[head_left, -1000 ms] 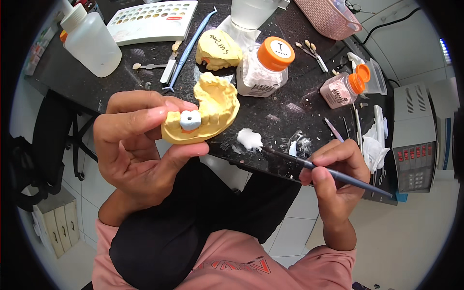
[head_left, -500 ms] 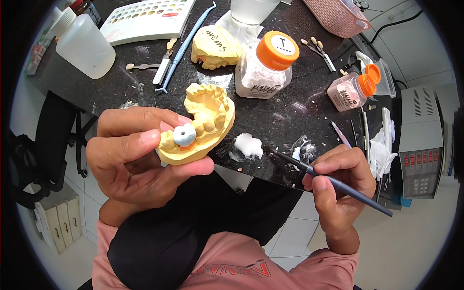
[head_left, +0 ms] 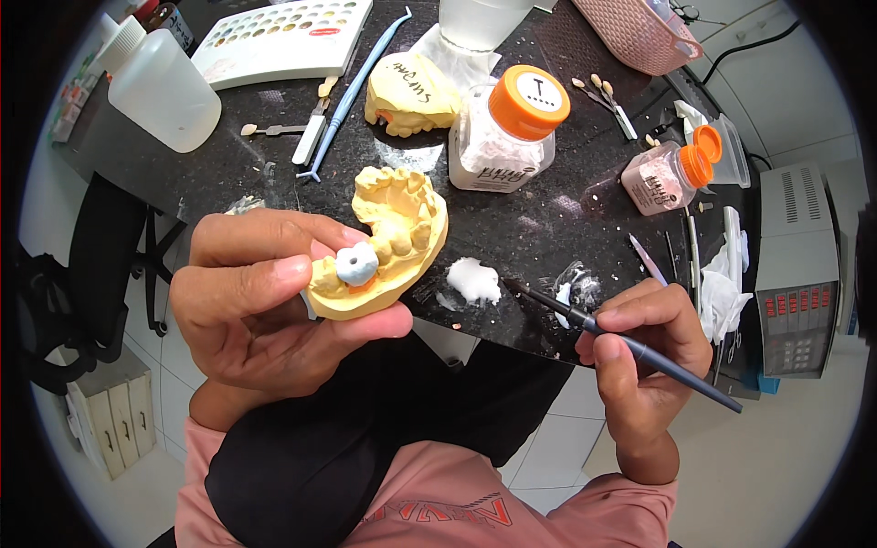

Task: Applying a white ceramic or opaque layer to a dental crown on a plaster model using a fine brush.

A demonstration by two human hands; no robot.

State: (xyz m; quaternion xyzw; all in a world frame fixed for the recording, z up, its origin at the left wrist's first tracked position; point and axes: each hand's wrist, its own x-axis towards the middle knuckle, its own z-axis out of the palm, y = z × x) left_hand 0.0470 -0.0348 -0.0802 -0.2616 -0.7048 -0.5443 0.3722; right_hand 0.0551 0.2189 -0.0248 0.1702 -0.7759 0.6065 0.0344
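Note:
My left hand (head_left: 265, 301) is closed around the left end of a yellow dental plaster model (head_left: 402, 215), held up over the table's front edge. On the model sits a pale blue-white crown (head_left: 357, 263) with a small dark hole in its top. My right hand (head_left: 649, 356) pinches a dark slim brush (head_left: 662, 361), its dark tip pointing left, low over the table. Just left of that tip lies a heap of wet white paste (head_left: 473, 281). A smear of white (head_left: 575, 285) is beyond the brush, near my right fingers.
Behind the paste stands a jar with an orange lid (head_left: 502, 137), beside a second plaster model (head_left: 413, 91). A smaller orange-lidded jar (head_left: 662, 178) is farther right. A squeeze bottle (head_left: 164, 91), a white palette (head_left: 279, 41) and a blue tool (head_left: 356, 91) lie toward the left.
The whole view has shifted slightly. My left hand and the model sit marginally lower and farther right. Both grips are the same, and the brush tip stays beside the paste.

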